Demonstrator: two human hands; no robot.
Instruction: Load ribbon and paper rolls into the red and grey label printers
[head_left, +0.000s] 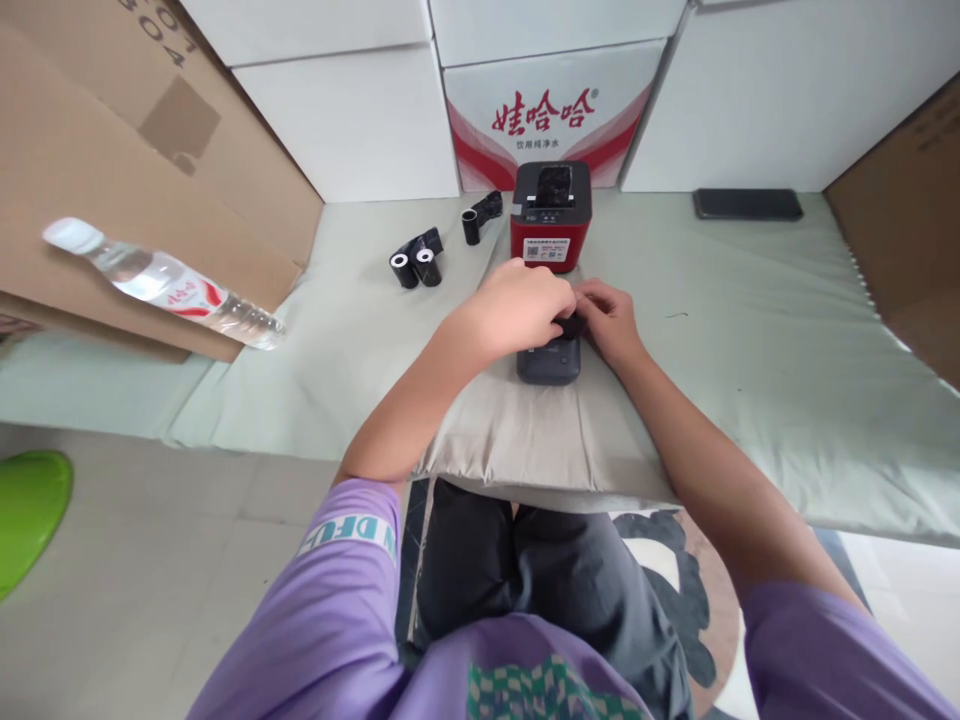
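item: dark grey device (548, 361), resting on the front fold of the pale cloth (750, 330), at its near edge. left hand (517, 305) and right hand (611, 320) both pinch a small black part (573, 326) at the device's far end. likely light, rigid plastic; best held by its side edges. behind it: red printer (551, 217), black rolls (416, 266).

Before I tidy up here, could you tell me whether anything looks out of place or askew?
The water bottle lies tilted on its side against the cardboard at left, not upright. Both hands meet over the dark device; nothing looks spilled or damaged.
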